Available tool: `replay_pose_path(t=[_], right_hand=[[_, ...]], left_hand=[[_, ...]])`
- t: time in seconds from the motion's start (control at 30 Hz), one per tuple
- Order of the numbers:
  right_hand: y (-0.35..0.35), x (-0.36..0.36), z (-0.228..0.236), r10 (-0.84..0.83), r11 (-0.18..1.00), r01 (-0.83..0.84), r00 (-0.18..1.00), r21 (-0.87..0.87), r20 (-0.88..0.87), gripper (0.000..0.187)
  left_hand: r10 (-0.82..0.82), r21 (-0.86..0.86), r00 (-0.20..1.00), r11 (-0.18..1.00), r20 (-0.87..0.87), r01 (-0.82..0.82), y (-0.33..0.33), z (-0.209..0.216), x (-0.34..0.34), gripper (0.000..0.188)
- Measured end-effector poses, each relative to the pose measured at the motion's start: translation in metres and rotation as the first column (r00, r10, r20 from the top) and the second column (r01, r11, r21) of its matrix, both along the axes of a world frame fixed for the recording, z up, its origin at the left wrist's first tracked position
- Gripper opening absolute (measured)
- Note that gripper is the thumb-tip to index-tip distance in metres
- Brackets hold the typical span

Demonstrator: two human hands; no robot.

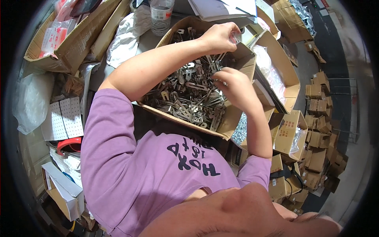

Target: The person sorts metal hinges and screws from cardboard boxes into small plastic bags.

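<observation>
A large cardboard box (173, 114) in front of me holds a heap of flat metal clips (193, 89) with long slots. At its far right corner, my left hand (221, 37) is closed, pinching a small clear plastic piece (235, 38); whether this is a bag or a film I cannot tell. My right hand (239, 89) hovers over the right side of the heap. Its fingers are curled together toward the clips, and anything between them is too small to make out.
Right of the clips stands a cardboard box with plastic bags (270, 67), and below it lie small silvery screws (240, 130). A water bottle (161, 17) and white cloth (128, 37) are at the back left. Stacked cartons (318, 130) line the right.
</observation>
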State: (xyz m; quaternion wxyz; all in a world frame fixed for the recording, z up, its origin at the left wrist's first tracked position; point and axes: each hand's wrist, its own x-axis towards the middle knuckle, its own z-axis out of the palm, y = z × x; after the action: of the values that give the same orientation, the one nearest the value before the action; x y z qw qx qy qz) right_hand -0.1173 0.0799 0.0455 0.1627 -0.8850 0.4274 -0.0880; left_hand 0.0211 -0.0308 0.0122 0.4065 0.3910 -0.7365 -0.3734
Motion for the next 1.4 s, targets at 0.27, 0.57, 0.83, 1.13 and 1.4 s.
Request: replay_pose_path(t=[0.27,0.57,0.83,1.13,1.4], right_hand=[[-0.015,0.018,-0.029,0.063,0.995,-0.031,0.941,0.099,-0.334,0.013],[-0.02,-0.007,-0.014,-0.198,0.951,0.204,0.979,-0.232,0.049,0.011],[-0.024,0.025,-0.031,-0.058,0.977,0.063,0.998,0.203,-0.028,0.01],[-0.021,-0.024,-0.012,-0.321,0.927,0.336,0.94,-0.165,0.111,0.015],[-0.02,-0.038,-0.006,-0.346,0.905,0.41,0.545,0.117,0.764,0.009]], left_hand=[[-0.041,0.003,0.999,0.999,0.007,0.041,0.004,0.0,-0.005,0.049],[-0.048,0.008,0.998,0.999,-0.034,0.048,0.003,-0.001,-0.002,0.046],[-0.04,-0.016,0.999,0.999,0.004,0.04,0.0,-0.007,-0.008,0.046],[-0.048,0.009,0.999,0.999,0.015,0.048,0.0,-0.006,-0.002,0.049],[-0.46,0.069,0.888,0.885,-0.01,0.46,0.028,-0.003,-0.016,0.048]])
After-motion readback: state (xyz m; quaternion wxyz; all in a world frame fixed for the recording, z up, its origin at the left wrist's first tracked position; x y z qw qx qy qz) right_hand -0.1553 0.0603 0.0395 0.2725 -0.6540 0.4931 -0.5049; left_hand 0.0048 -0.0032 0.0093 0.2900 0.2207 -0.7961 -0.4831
